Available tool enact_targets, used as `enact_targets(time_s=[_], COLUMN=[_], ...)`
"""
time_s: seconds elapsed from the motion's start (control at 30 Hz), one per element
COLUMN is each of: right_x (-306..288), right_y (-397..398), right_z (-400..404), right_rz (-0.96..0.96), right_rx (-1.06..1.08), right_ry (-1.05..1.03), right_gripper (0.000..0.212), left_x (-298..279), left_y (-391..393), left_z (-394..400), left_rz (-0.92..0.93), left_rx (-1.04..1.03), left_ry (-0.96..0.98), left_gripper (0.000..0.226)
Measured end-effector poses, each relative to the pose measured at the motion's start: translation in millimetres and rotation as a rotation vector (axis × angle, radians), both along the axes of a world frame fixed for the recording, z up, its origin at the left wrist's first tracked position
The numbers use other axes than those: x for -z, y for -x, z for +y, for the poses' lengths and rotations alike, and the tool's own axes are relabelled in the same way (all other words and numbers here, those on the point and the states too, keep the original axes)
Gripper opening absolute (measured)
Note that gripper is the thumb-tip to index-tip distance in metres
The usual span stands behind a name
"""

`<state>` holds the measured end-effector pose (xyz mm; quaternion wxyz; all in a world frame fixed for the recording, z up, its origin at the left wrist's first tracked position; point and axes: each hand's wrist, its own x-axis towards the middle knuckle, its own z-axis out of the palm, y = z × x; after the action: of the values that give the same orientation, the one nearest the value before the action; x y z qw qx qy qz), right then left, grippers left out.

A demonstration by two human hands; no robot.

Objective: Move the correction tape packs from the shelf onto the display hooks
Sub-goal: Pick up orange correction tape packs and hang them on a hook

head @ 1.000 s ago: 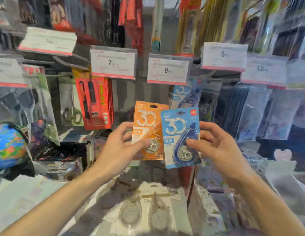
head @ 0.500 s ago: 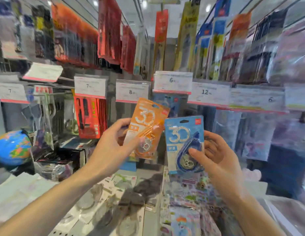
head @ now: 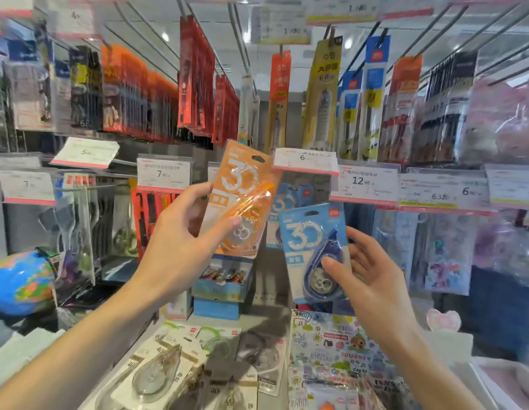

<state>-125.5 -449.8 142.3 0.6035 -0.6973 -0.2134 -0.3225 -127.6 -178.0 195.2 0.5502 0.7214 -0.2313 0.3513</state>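
My left hand (head: 180, 241) grips an orange correction tape pack (head: 242, 196), tilted right and raised in front of the price tags. A blue correction tape pack (head: 313, 250) is pinched in my right hand (head: 366, 276), lower and to the right. Behind the two packs, another blue pack (head: 290, 199) hangs on a display hook under a white price tag (head: 304, 161). Several grey correction tape packs (head: 156, 374) lie flat on the shelf (head: 269, 291) below my arms.
Rows of hanging stationery packs (head: 195, 78) fill the hooks above. A globe (head: 20, 282) sits at the left edge. Sticker sheets (head: 331, 341) lie on the shelf at right, and small blue boxes (head: 222, 282) stand at the shelf's back.
Both hands have lifted the packs higher toward the hooks. The orange pack has tilted to the right and risen above the blue one. The camera has tipped upward.
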Motion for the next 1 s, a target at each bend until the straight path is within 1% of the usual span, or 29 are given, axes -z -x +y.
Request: enact_targets(time_s=[0.13, 0.37, 0.67, 0.73, 0.83, 1.0], right_x=[-7.3, -17.0, -21.2, -19.9, -17.2, -23.9], right_y=[-7.6, -17.3, -23.8, -26.0, -31.5, -53.0], right_z=[12.6, 32.4, 38.8, 37.8, 37.4, 29.7], right_rz=[-0.038, -0.062, -0.067, -0.043, -0.001, 0.071], right_rx=[0.031, 0.060, 0.081, 0.081, 0.112, 0.265], right_ry=[-0.019, -0.031, -0.078, -0.074, -0.058, 0.094], right_gripper=[0.059, 0.048, 0.043, 0.044, 0.054, 0.061], left_x=[-1.8, -2.7, -0.5, 1.8, 6.5, 13.1], left_y=[-2.4, -6.2, -12.8, -14.3, -16.6, -26.1], left_z=[3.1, 8.1, 13.7, 14.8, 15.8, 13.1], left_rz=[-0.034, -0.044, -0.034, -0.034, -0.014, 0.037], left_rx=[0.018, 0.045, 0.064, 0.065, 0.055, 0.031], left_ry=[0.002, 0.015, 0.011, 0.013, 0.004, 0.028], left_gripper=[0.044, 0.043, 0.041, 0.041, 0.042, 0.040])
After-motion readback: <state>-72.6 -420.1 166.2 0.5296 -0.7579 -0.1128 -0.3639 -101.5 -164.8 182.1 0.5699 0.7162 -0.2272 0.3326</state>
